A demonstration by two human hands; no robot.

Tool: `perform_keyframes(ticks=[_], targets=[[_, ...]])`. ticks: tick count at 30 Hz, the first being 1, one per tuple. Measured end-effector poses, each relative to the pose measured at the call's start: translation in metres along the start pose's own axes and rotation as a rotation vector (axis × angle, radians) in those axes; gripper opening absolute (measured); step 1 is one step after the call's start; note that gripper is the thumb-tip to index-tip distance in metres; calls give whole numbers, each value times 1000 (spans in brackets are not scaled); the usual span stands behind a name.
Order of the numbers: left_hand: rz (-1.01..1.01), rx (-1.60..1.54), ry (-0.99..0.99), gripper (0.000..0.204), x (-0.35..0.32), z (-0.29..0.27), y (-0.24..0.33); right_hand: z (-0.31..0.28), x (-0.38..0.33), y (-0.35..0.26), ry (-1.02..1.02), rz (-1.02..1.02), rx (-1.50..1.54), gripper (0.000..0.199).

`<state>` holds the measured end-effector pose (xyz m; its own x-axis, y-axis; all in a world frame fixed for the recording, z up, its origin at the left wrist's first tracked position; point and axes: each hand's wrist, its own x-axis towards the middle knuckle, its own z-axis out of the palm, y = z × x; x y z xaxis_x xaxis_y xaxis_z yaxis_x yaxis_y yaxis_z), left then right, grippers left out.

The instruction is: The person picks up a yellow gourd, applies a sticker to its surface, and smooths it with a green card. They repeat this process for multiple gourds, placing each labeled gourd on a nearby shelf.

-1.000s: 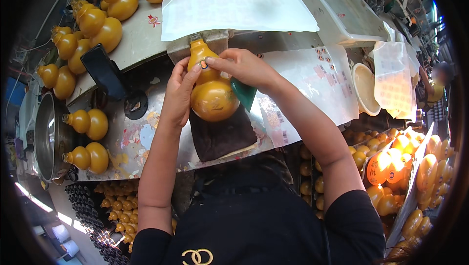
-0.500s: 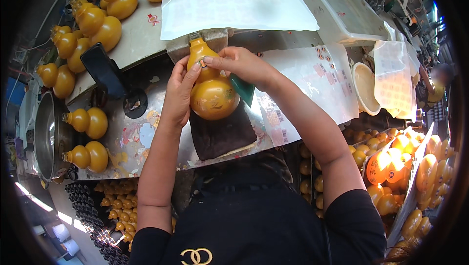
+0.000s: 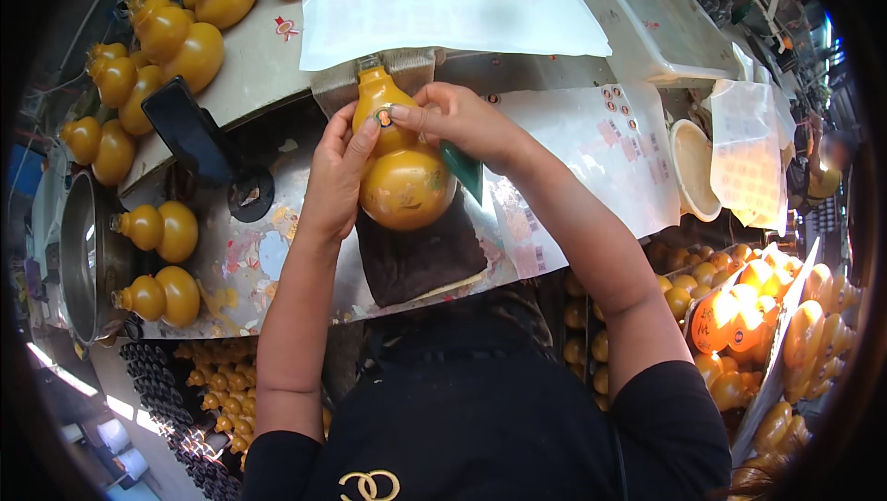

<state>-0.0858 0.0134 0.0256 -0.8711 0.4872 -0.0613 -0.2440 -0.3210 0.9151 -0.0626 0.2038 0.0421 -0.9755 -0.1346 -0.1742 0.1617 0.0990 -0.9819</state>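
A golden-yellow gourd-shaped bottle (image 3: 407, 190) lies in front of me, its glass mouth pointing away. My left hand (image 3: 334, 168) is closed along its left side, with the thumb beside a small round decal (image 3: 383, 116) on the upper bulb. On the other side, my right hand (image 3: 462, 124) rests its thumb tip at the decal's right edge. A green scraper (image 3: 463, 170) sticks out below my right hand, tucked in its curled fingers. Under the bottle's lower end is a dark folded cloth (image 3: 416, 265); a pale block (image 3: 414, 68) is behind its neck.
Decal sheets (image 3: 582, 159) lie to the right beside a cream bowl (image 3: 691, 168); a white sheet (image 3: 453, 16) covers the back. At left are a phone on a stand (image 3: 189, 131), a metal basin (image 3: 85, 261) and several gourd bottles (image 3: 166, 296). Crates of bottles (image 3: 730, 316) stand lower right.
My thumbs have shifted slightly apart, and more of the round decal shows between them. The bottle stays in nearly the same place in both hands.
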Motion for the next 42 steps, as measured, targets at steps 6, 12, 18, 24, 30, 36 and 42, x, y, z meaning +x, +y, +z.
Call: perform_keyframes(ticks=[6, 12, 18, 24, 30, 36, 42], targets=[[-29, -31, 4, 46, -2, 1, 0, 0, -1, 1, -14, 4, 78, 50], [13, 194, -64, 53, 1, 2, 7, -5, 2, -36, -27, 175, -239, 58], [26, 177, -84, 56, -5, 7, 11, 1, 10, -27, -19, 111, -309, 69], [17, 160, -71, 56, -5, 4, 7, 5, 13, -16, 39, 116, -279, 66], [-24, 188, -46, 55, -2, 5, 11, 9, 14, -17, 87, 174, -122, 67], [2, 168, 35, 42, 7, 8, 3, 11, 2, -12, 84, 57, -234, 63], [48, 154, 9, 42, 5, 6, -3, 10, 0, -12, 67, 91, -256, 56]])
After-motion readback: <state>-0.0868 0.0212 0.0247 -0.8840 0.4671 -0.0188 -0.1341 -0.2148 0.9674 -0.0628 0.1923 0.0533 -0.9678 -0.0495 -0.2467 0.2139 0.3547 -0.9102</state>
